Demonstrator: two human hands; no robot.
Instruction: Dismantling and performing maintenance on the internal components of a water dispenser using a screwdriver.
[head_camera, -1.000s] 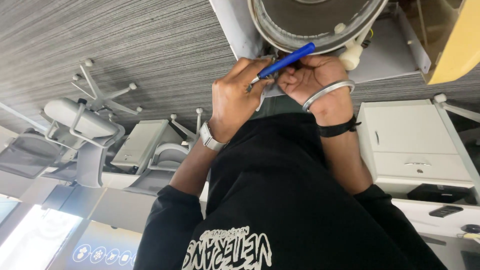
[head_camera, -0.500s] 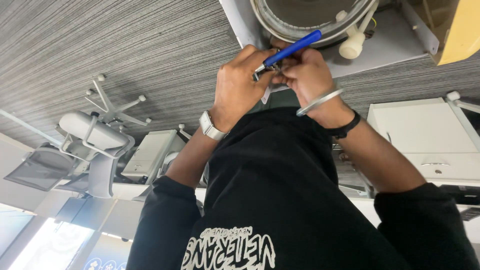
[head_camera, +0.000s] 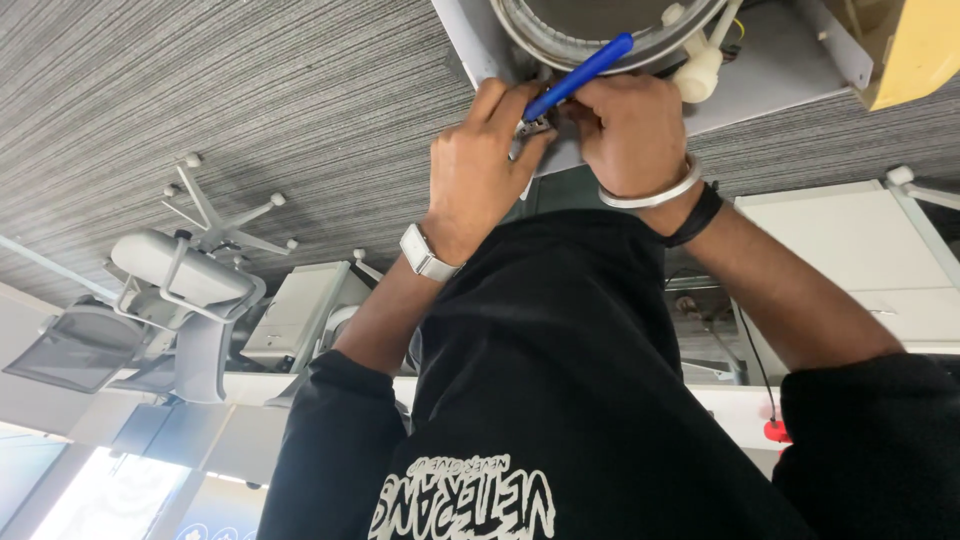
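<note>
The blue-handled screwdriver (head_camera: 578, 76) slants from the edge of the round metal drum (head_camera: 610, 30) down between the two hands, its tip lost behind the fingers at a small fitting on the grey housing (head_camera: 760, 80). The left hand (head_camera: 480, 175) curls its fingers tight round the lower shaft, seemingly to steady it. The right hand (head_camera: 630, 130) bunches its fingers against the same spot, though what they pinch I cannot tell; behind, an office chair (head_camera: 185, 290) stands on striped carpet (head_camera: 250, 100).
</note>
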